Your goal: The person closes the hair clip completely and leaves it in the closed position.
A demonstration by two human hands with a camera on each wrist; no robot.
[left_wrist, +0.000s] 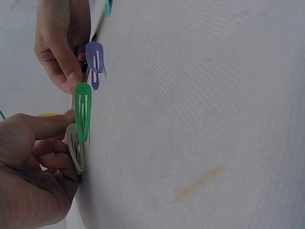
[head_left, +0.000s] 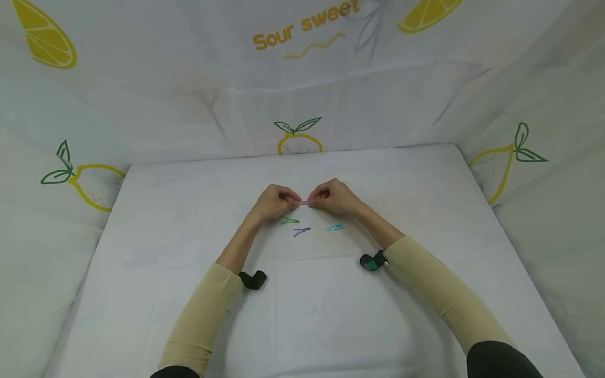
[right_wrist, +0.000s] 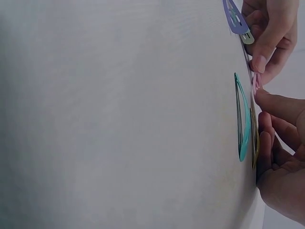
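Note:
Both hands meet over the far middle of the table, pinching a pink snap hair clip (right_wrist: 257, 82) between them. My left hand (head_left: 275, 203) grips one end with thumb and fingertips. At the other end, the thumb and fingers of my right hand (head_left: 333, 197) do the same. Close by the left hand lie a green hair clip (left_wrist: 83, 110) and a pale one (left_wrist: 74, 148). A purple clip (head_left: 302, 231) is nearer the body. Beside the right hand are a teal clip (head_left: 335, 227) and a yellow clip (right_wrist: 255, 138), which that hand partly covers in the head view.
A white cloth covers the table (head_left: 331, 315). White curtains with lemon prints (head_left: 300, 144) hang along its back and both sides. Dark wrist cameras (head_left: 253, 280) stick out from both sleeves, low over the cloth.

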